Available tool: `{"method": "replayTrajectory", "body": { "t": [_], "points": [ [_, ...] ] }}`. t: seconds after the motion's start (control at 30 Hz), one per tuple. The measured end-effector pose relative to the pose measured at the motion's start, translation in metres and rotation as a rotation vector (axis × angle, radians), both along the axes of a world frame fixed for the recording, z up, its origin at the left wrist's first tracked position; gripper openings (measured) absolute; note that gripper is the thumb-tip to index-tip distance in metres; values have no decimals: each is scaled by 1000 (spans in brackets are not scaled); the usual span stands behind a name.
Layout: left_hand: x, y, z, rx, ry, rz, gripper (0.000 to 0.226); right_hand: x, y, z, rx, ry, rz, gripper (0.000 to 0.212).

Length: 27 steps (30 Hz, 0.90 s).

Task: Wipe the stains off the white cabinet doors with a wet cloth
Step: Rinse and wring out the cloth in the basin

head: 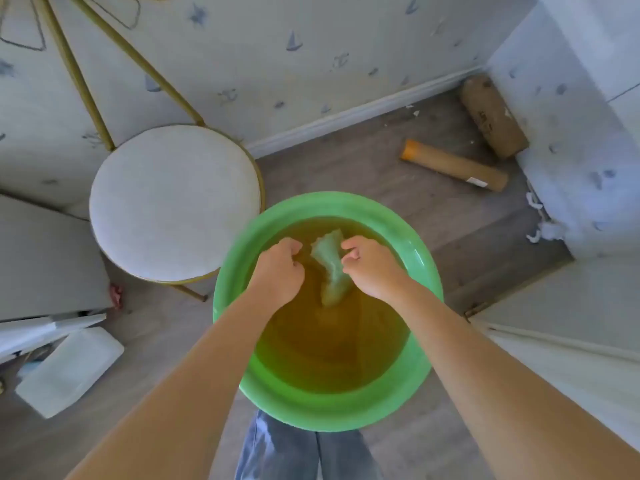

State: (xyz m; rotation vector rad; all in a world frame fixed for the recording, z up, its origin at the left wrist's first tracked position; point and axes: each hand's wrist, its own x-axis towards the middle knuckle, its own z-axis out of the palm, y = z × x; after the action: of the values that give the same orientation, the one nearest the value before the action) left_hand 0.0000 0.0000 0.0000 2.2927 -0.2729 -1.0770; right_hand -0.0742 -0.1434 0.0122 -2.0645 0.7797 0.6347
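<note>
My left hand [278, 271] and right hand [372, 268] each pinch a side of the pale cloth [330, 268], soft, limp and water-heavy, in the green basin [228, 306] of murky water.

No writing could be read anywhere. The thicker brown roll [493, 116] in the corner bore dark printed marks, too blurred to make out, and the thinner cardboard tube [453, 165] carried a small white label near one end, also illegible.
</note>
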Motion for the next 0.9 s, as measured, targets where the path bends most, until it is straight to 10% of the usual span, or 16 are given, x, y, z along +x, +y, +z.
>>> {"method": "replayTrajectory", "body": {
  "t": [0.67, 0.9],
  "points": [
    [7, -25, -52, -24, 476, 29, 24, 13, 20, -48, 114, 144, -498, 15],
    [16, -16, -40, 53, 185, -182, 9, -7, 14, -28, 279, 108, -637, 13]
  ]
}}
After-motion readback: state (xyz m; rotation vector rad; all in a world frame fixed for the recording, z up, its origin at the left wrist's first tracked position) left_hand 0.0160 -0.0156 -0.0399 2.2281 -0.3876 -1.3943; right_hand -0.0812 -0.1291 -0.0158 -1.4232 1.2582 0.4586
